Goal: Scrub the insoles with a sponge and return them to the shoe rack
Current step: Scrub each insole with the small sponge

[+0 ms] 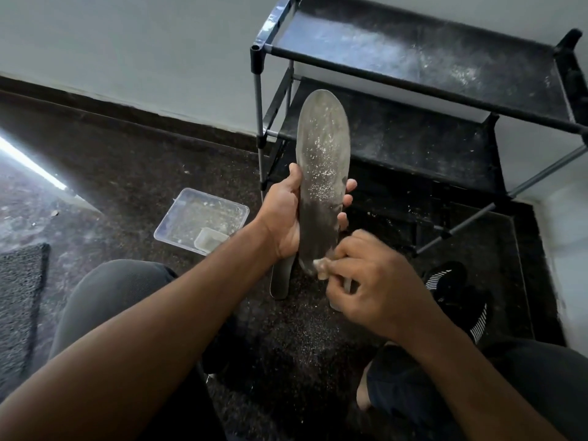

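Your left hand (283, 214) grips the insole (323, 173) upright before the rack (413, 58), so its face is open. Your right hand (378, 281) pinches the sponge (321, 265) on its heel.

Left hand (288, 214) gripping, raised; right hand (372, 275) pinching, fingers curled.

sponge (320, 265) mostly hidden, right hand (378, 281) blurred
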Demonstrator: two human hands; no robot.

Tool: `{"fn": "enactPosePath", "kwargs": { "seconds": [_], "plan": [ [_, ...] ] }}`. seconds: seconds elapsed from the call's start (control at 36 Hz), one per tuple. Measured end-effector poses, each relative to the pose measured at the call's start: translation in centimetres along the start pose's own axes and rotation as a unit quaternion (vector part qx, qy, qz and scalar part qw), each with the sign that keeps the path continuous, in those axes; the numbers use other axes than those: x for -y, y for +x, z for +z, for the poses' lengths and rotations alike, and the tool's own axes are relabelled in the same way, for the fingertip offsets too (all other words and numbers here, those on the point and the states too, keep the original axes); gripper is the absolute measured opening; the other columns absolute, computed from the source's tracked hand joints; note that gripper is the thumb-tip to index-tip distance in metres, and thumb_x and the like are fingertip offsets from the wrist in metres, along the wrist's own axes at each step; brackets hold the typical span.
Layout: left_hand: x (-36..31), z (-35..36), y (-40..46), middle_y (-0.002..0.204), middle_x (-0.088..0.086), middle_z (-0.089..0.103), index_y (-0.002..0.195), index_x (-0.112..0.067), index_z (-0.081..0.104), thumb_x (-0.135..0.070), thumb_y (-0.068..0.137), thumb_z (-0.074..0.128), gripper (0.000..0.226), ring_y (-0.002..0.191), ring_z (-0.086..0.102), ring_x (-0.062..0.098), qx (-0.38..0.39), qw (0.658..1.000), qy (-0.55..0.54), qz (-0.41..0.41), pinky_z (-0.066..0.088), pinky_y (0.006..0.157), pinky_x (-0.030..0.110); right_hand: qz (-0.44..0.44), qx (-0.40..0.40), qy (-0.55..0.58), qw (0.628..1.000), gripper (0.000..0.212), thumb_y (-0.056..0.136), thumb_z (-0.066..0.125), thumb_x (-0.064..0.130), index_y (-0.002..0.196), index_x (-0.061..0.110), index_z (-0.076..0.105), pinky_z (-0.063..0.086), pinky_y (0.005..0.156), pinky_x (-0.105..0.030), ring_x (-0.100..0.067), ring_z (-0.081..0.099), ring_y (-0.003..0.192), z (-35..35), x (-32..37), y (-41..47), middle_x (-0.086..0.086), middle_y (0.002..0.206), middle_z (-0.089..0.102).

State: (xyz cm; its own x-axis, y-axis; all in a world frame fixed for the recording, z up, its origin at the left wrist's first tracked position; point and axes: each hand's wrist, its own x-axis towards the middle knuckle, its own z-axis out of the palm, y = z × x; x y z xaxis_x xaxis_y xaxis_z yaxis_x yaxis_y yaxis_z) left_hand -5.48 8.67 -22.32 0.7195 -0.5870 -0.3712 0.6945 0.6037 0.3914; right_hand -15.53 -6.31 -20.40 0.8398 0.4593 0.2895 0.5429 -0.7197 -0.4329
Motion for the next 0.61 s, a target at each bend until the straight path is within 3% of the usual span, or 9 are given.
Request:
{"fn": "enactPosePath", "kwargs": {
  "seconds": [0.06, 0.11, 0.17, 0.28, 0.33, 0.39, 0.5, 0.61],
  "plan": [
    [0.0, 0.1, 0.0, 0.116, 0.016, 0.070, 0.135, -0.001, 0.056, -0.067, 0.104, 0.014, 0.084, 0.089, 0.064, 0.023, -0.002, 1.000, 0.014, 0.005, 0.057, 0.070, 0.036, 0.017, -0.055, 0.001, 0.998, 0.012, 0.089, 0.068, 0.011, 0.090, 0.008, 0.079, 0.045, 0.076, -0.018, -0.015, 0.051, 0.078, -0.7, 0.0, 0.3, 0.001, 0.080, 0.060],
    [0.1, 0.4, -0.1, 0.116, 0.016, 0.071, 0.131, -0.002, 0.058, -0.066, 0.105, 0.014, 0.082, 0.089, 0.065, 0.023, -0.002, 1.000, 0.026, 0.005, 0.056, 0.074, 0.037, 0.011, -0.081, 0.008, 0.997, 0.011, 0.090, 0.069, 0.010, 0.093, 0.005, 0.079, 0.046, 0.079, -0.019, -0.017, 0.052, 0.080, -0.6, 0.4, 0.8, -0.001, 0.083, 0.061],
    [0.2, 0.8, -0.2, 0.112, 0.015, 0.071, 0.129, -0.002, 0.059, -0.066, 0.105, 0.013, 0.082, 0.087, 0.064, 0.022, 0.004, 1.000, 0.025, 0.002, 0.056, 0.074, 0.036, -0.013, -0.055, 0.009, 0.998, 0.015, 0.094, 0.067, 0.014, 0.093, 0.005, 0.078, 0.052, 0.074, -0.031, -0.017, 0.054, 0.083, 0.2, 1.1, 1.3, 0.000, 0.087, 0.061],
    [0.1, 0.7, -0.3, 0.115, 0.014, 0.068, 0.136, -0.001, 0.056, -0.069, 0.103, 0.014, 0.086, 0.088, 0.062, 0.020, 0.008, 1.000, 0.006, -0.005, 0.053, 0.071, 0.034, -0.031, 0.037, -0.002, 0.999, 0.021, 0.090, 0.061, 0.020, 0.082, 0.013, 0.079, 0.040, 0.069, -0.009, -0.012, 0.052, 0.080, 0.9, 0.8, 0.7, 0.004, 0.080, 0.058],
    [-0.2, 0.6, -0.3, 0.116, 0.014, 0.068, 0.138, -0.001, 0.055, -0.069, 0.103, 0.015, 0.086, 0.088, 0.063, 0.021, -0.002, 1.000, -0.002, -0.002, 0.053, 0.072, 0.034, -0.014, 0.048, 0.000, 0.999, 0.025, 0.088, 0.058, 0.023, 0.078, 0.014, 0.078, 0.046, 0.064, -0.016, -0.012, 0.051, 0.078, 0.5, 0.3, 0.3, 0.005, 0.077, 0.058],
    [-0.3, 0.6, -0.3, 0.117, 0.015, 0.068, 0.138, 0.000, 0.055, -0.068, 0.104, 0.014, 0.086, 0.088, 0.063, 0.021, -0.012, 1.000, 0.003, 0.002, 0.054, 0.071, 0.035, 0.005, 0.014, 0.008, 1.000, 0.021, 0.089, 0.061, 0.020, 0.079, 0.010, 0.077, 0.051, 0.061, -0.033, -0.014, 0.052, 0.078, -0.1, 0.2, 0.1, 0.004, 0.078, 0.059],
    [-0.3, 1.2, -0.5, 0.117, 0.015, 0.068, 0.139, -0.001, 0.054, -0.067, 0.104, 0.013, 0.085, 0.089, 0.063, 0.022, -0.021, 1.000, 0.013, 0.003, 0.054, 0.073, 0.037, 0.000, -0.051, 0.033, 0.998, 0.016, 0.092, 0.066, 0.015, 0.096, 0.007, 0.079, 0.050, 0.074, -0.024, -0.014, 0.055, 0.081, -0.7, 1.3, 0.5, 0.002, 0.086, 0.062],
    [-0.2, 1.2, -0.5, 0.120, 0.015, 0.068, 0.143, -0.001, 0.053, -0.068, 0.103, 0.015, 0.086, 0.092, 0.064, 0.022, -0.022, 1.000, 0.020, -0.004, 0.056, 0.079, 0.037, 0.021, 0.047, 0.037, 0.998, 0.017, 0.090, 0.068, 0.022, 0.081, 0.012, 0.077, 0.051, 0.063, -0.031, -0.007, 0.054, 0.076, -0.2, 0.8, 0.4, 0.010, 0.082, 0.058]
  ]
}}
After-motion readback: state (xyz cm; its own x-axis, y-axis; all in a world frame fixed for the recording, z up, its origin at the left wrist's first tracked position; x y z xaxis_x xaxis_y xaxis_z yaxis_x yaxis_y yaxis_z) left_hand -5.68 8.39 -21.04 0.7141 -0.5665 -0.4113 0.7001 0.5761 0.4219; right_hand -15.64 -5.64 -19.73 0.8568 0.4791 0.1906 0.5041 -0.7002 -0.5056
